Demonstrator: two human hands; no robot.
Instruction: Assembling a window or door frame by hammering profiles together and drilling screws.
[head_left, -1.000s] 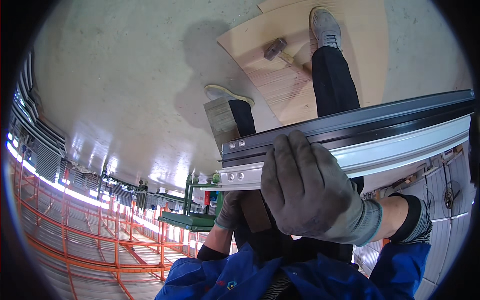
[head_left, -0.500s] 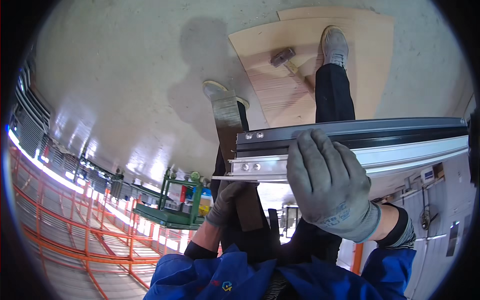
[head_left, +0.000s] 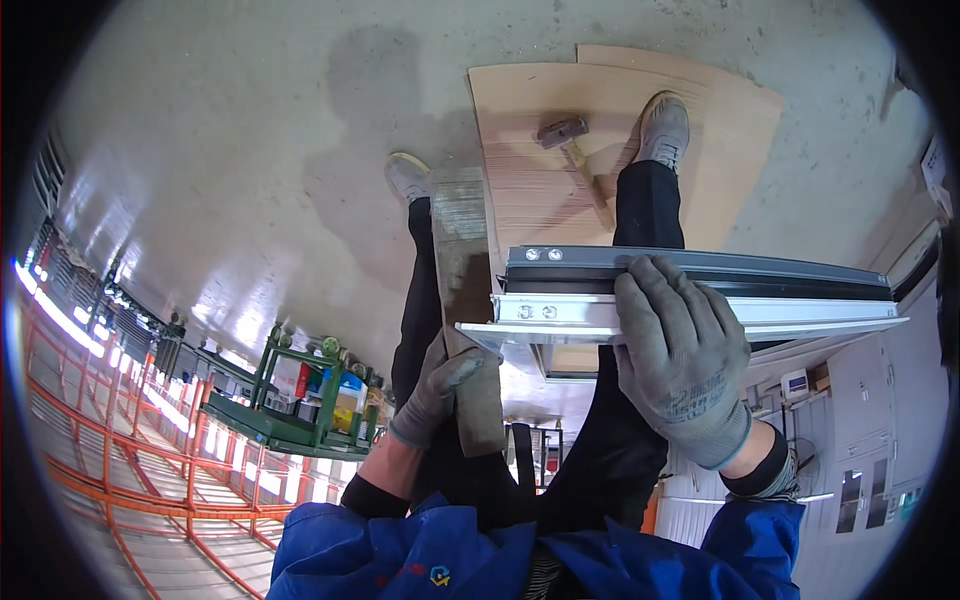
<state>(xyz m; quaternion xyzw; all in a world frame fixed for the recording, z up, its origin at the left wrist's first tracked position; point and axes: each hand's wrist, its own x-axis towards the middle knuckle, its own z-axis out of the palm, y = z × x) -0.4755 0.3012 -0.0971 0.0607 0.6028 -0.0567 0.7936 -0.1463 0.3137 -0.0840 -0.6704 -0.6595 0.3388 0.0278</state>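
My gloved right hand is closed over the top of an aluminium frame with silver and dark grey profiles. A black channel runs between the profiles, and two pairs of screws show at the frame's left end. My left hand, also in a grey glove, grips a long flat wooden board near its lower end. The board stands just left of the frame's end, its far end reaching toward my left shoe. I cannot tell whether board and frame touch. Part of the left fingers is hidden behind the board.
Beyond the frame, a hammer lies on flat cardboard sheets, with my right shoe on them. My left shoe is on the grey floor. A green cart and orange racking stand left; pale cabinets stand right.
The frame's left end has moved right and its opening now shows below. The board has come out from behind the frame's end to its left side, with my left hand still on it.
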